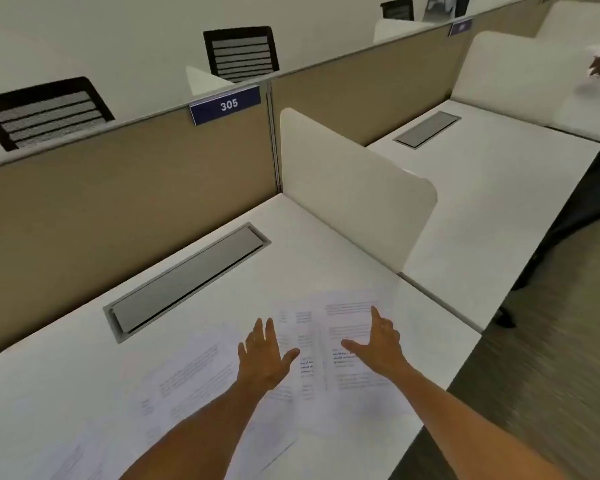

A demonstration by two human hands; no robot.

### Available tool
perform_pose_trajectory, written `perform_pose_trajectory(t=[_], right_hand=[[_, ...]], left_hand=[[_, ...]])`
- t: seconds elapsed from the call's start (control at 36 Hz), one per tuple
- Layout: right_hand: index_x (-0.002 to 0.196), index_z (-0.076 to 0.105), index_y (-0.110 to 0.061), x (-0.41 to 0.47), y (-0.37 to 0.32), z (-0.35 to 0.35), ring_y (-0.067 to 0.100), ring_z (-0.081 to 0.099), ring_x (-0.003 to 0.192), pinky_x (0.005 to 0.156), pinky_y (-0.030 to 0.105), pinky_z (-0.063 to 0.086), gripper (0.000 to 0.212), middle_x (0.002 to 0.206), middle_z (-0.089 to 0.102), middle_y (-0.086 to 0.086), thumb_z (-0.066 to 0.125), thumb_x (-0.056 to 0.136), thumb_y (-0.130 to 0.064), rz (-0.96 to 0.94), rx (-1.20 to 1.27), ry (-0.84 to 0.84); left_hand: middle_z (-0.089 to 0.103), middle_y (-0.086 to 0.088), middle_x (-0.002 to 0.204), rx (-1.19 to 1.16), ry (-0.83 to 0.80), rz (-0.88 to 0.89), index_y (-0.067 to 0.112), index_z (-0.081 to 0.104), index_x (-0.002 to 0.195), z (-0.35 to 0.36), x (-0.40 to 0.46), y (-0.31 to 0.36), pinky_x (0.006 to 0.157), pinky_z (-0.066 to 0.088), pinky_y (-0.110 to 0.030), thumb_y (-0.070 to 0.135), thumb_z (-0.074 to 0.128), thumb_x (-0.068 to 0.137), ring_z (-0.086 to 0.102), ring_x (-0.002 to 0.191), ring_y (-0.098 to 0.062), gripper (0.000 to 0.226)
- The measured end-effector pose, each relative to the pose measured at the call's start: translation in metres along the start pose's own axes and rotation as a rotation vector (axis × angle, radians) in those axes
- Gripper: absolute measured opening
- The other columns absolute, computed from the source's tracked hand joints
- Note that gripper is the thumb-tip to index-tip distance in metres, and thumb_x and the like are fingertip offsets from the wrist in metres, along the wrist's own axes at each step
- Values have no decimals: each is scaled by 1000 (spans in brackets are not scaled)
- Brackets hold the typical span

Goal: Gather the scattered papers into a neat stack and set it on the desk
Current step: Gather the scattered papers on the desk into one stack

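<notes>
Several printed papers (201, 379) are seen scattered loosely across the near part of a white desk (49, 375), overlapping one another at differing angles; nothing is gathered into a stack. One sheet (352, 332) lies toward the right front corner of the desk, another is spread to the left beneath the forearm, and a further one reaches the bottom edge of the view.

Both hands are held out over the papers with bare forearms. The left hand (264, 358) is opened flat, palm down, its fingers stretched forward and the thumb spread to the right; nothing is gripped by it. The right hand (378, 344) is likewise opened, the index finger pointed forward and the thumb stretched left toward the other hand; no sheet is held. Whether the palms are touching the paper or hovering just above it cannot be told. The printed sheet lies between and under the two hands.

A grey cable hatch (187, 278) is set into the desk behind the papers. The desk is bounded at the back by a tan partition (118, 188) carrying a blue sign marked 305 (226, 105), and on the right by a white divider panel (354, 192). Black chair backs (42, 110) are visible beyond the partition.
</notes>
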State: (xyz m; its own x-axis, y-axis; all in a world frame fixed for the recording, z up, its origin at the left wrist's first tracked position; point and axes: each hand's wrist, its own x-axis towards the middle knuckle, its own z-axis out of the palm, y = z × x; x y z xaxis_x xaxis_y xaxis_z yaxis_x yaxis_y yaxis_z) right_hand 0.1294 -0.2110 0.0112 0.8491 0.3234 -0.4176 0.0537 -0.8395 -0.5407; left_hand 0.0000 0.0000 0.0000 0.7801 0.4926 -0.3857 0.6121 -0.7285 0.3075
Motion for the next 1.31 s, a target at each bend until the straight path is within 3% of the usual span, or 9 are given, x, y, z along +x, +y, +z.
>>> perform_pose_trajectory(t=[0.22, 0.36, 0.53, 0.78, 1.14, 1.31], right_hand=[[155, 12, -16, -4, 52, 20, 41, 29, 141, 112, 50, 34, 106, 154, 28, 18, 70, 79, -58, 210, -85, -2], [152, 19, -21, -1, 64, 26, 39, 32, 137, 111, 49, 36, 101, 153, 27, 16, 72, 75, -59, 301, -137, 27], [152, 16, -18, 10, 68, 33, 41, 25, 140, 113, 53, 31, 107, 157, 18, 18, 71, 73, -64, 394, -137, 42], [156, -5, -9, 17, 75, 49, 45, -2, 151, 121, 54, 15, 128, 165, -5, 21, 69, 71, -70, 351, -238, 2], [155, -16, -13, 12, 88, 58, 47, -7, 150, 121, 54, 13, 131, 164, -14, 20, 69, 72, -70, 257, -275, -35], [155, -18, -26, 9, 88, 53, 45, -9, 150, 121, 56, 12, 130, 165, -14, 17, 73, 71, -65, 238, -217, -30]], left_hand=[[19, -13, 160, -89, -107, -59, 10, 13, 154, 34, -3, 11, 110, 39, -50, 63, 55, 87, 34, 141, -36, 95], [29, -18, 153, -187, -113, -123, 6, 22, 150, 42, 6, 16, 109, 41, -50, 54, 62, 87, 38, 138, -37, 89], [41, -19, 140, -318, -109, -243, 2, 35, 139, 48, 16, 22, 108, 42, -47, 49, 69, 85, 45, 129, -37, 79], [41, -20, 134, -302, -94, -281, 1, 39, 134, 54, 20, 31, 105, 41, -43, 44, 68, 87, 46, 123, -38, 69], [34, -22, 142, -515, -85, -361, -2, 29, 144, 53, 31, 46, 108, 43, -47, 32, 79, 80, 47, 128, -38, 88], [58, -15, 134, -655, -89, -356, 6, 39, 136, 55, 35, 43, 103, 48, -45, 29, 80, 80, 57, 121, -33, 73]])
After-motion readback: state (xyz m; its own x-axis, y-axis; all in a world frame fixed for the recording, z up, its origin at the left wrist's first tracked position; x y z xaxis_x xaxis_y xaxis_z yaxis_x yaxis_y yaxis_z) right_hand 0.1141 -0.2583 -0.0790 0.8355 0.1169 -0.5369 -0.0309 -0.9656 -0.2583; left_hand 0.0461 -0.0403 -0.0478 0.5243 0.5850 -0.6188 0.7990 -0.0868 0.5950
